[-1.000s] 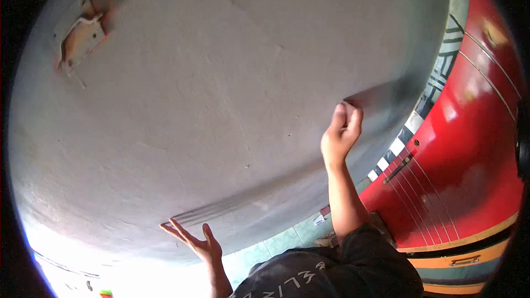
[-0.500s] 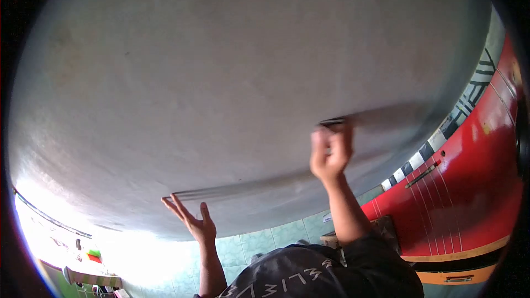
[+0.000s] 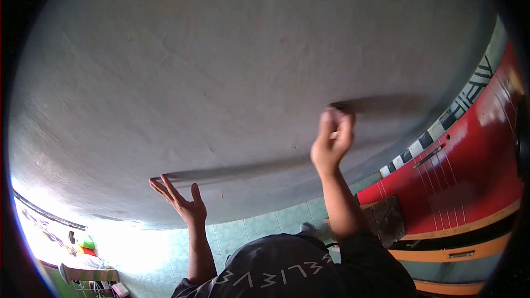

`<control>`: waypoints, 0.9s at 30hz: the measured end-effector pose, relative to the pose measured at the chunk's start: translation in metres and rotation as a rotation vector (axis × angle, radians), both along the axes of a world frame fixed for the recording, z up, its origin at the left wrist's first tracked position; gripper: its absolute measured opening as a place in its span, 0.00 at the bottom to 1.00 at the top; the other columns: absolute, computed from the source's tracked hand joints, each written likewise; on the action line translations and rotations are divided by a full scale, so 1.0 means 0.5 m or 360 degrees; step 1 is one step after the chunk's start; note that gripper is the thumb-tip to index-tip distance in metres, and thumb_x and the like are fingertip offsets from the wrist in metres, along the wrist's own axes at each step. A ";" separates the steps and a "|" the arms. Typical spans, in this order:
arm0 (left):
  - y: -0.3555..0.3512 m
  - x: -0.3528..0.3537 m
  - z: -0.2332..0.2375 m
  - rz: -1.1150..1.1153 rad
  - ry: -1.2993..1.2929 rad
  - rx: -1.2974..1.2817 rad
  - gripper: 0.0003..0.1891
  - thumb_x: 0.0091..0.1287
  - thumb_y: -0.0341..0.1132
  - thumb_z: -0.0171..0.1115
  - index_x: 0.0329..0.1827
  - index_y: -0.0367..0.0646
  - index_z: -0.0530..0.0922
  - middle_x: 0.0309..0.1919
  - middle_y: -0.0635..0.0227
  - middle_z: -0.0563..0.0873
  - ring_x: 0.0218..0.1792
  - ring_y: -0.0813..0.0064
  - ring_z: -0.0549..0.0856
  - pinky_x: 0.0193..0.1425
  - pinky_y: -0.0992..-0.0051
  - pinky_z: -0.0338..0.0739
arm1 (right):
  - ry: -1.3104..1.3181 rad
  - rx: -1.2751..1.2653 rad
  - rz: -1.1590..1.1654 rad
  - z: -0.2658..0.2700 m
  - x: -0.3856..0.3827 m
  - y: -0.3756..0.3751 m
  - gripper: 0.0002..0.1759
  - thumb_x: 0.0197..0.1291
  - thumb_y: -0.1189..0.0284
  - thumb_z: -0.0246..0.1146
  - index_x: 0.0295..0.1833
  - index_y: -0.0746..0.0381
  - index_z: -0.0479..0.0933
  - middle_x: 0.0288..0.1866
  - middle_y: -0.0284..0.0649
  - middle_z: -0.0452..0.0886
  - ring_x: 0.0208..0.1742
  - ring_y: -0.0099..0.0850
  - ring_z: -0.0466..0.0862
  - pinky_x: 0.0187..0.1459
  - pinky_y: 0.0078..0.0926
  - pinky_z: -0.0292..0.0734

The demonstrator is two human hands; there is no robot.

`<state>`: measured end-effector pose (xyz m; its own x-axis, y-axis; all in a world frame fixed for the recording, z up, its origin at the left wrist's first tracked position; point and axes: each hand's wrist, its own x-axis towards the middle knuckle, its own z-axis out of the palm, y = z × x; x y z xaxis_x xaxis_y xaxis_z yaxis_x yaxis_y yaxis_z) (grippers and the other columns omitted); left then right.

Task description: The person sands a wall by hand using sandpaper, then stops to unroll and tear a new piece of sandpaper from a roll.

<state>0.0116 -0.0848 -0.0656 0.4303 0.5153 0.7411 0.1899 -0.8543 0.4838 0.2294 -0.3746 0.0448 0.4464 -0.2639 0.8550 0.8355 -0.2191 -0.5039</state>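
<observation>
A broad grey wall [image 3: 221, 77] fills most of the view. My left hand [image 3: 187, 203] is open at its lower left, thumb and fingers spread, with the fingertips at the wall surface. Higher and to the right, my right hand [image 3: 331, 140] is closed, its fingers pinched on a small dark thing [image 3: 338, 106] held at the wall. Its kind is hidden by the fingers and some blur. Both hands cast long shadows to the right.
A red cabinet [image 3: 475, 154] with orange-framed drawers [image 3: 458, 255] stands at the right, beside a black-and-white painted band [image 3: 425, 139]. Pale green tiles [image 3: 262, 226] lie below. A dark block-like object [image 3: 386, 218] sits by the cabinet. Bright light comes from the left.
Both hands have moved upward in the view, the left also slightly left. The right hand still grips the small dark thing, and the camera view has shifted a little.
</observation>
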 end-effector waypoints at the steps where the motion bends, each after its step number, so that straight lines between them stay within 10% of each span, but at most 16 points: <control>1: 0.020 -0.007 -0.003 0.0000 -0.0015 0.0018 0.45 0.73 0.48 0.65 0.87 0.59 0.48 0.86 0.50 0.40 0.85 0.40 0.39 0.79 0.29 0.44 | -0.0144 -0.0425 -0.0045 0.010 -0.029 0.009 0.05 0.73 0.75 0.60 0.48 0.65 0.79 0.40 0.36 0.81 0.40 0.24 0.77 0.41 0.26 0.73; 3: 0.057 -0.021 -0.004 0.0004 -0.0047 0.0059 0.45 0.73 0.50 0.64 0.87 0.59 0.48 0.86 0.51 0.40 0.85 0.40 0.39 0.79 0.28 0.43 | -0.0290 -0.0673 -0.0096 0.004 -0.036 0.014 0.05 0.74 0.74 0.61 0.48 0.65 0.78 0.40 0.34 0.80 0.40 0.22 0.77 0.41 0.24 0.73; 7: 0.110 -0.056 -0.016 -0.0019 -0.0051 0.0011 0.45 0.73 0.49 0.65 0.87 0.60 0.48 0.86 0.52 0.40 0.85 0.40 0.38 0.79 0.26 0.42 | 0.0427 0.0515 -0.0003 -0.005 -0.035 0.050 0.06 0.71 0.72 0.64 0.41 0.64 0.78 0.37 0.35 0.79 0.37 0.23 0.76 0.40 0.25 0.72; 11: 0.135 -0.075 -0.033 -0.0073 0.0011 0.0063 0.47 0.70 0.45 0.68 0.88 0.62 0.47 0.87 0.53 0.39 0.85 0.41 0.37 0.79 0.26 0.40 | -0.0406 -0.0773 0.0035 -0.009 -0.103 0.127 0.12 0.63 0.75 0.69 0.32 0.59 0.72 0.30 0.39 0.73 0.33 0.39 0.73 0.40 0.39 0.68; 13: 0.145 -0.082 -0.040 -0.0113 0.0032 0.0088 0.49 0.69 0.44 0.69 0.88 0.62 0.47 0.87 0.53 0.38 0.85 0.41 0.37 0.79 0.26 0.40 | -0.0338 -0.0709 -0.0032 -0.023 -0.099 0.128 0.12 0.64 0.75 0.69 0.32 0.59 0.72 0.30 0.40 0.74 0.32 0.39 0.73 0.38 0.38 0.68; 17: 0.154 -0.090 -0.050 -0.0144 0.0056 0.0068 0.50 0.67 0.44 0.70 0.88 0.61 0.47 0.87 0.53 0.38 0.85 0.42 0.36 0.79 0.27 0.38 | 0.0214 0.0438 -0.0103 0.003 -0.085 0.152 0.06 0.68 0.77 0.64 0.37 0.65 0.76 0.30 0.37 0.74 0.29 0.28 0.73 0.31 0.30 0.68; 21: 0.156 -0.089 -0.055 -0.0191 0.0044 0.0038 0.47 0.69 0.50 0.68 0.87 0.60 0.50 0.87 0.53 0.38 0.85 0.42 0.36 0.79 0.28 0.38 | -0.0666 -0.1000 -0.0264 -0.006 -0.125 0.198 0.14 0.63 0.72 0.71 0.32 0.58 0.70 0.32 0.39 0.76 0.33 0.39 0.75 0.38 0.38 0.68; 26: 0.174 -0.100 -0.075 -0.0217 0.0081 0.0052 0.42 0.74 0.61 0.56 0.87 0.60 0.51 0.87 0.53 0.38 0.85 0.42 0.36 0.79 0.29 0.37 | 0.0293 0.0580 -0.0176 0.044 -0.080 0.166 0.12 0.67 0.70 0.69 0.36 0.62 0.73 0.33 0.38 0.78 0.34 0.34 0.76 0.42 0.35 0.69; 27: 0.174 -0.102 -0.079 -0.0226 0.0081 0.0033 0.42 0.75 0.63 0.53 0.87 0.60 0.51 0.87 0.53 0.38 0.85 0.42 0.36 0.79 0.29 0.37 | 0.0136 0.0312 -0.0220 0.028 -0.079 0.177 0.12 0.66 0.71 0.70 0.36 0.62 0.73 0.33 0.38 0.78 0.34 0.34 0.76 0.42 0.36 0.70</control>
<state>-0.0394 0.0020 -0.1050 0.5348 0.4313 0.7266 0.0903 -0.8842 0.4584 0.1898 -0.2861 0.0589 0.4629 -0.4844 0.7423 0.7572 -0.2193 -0.6153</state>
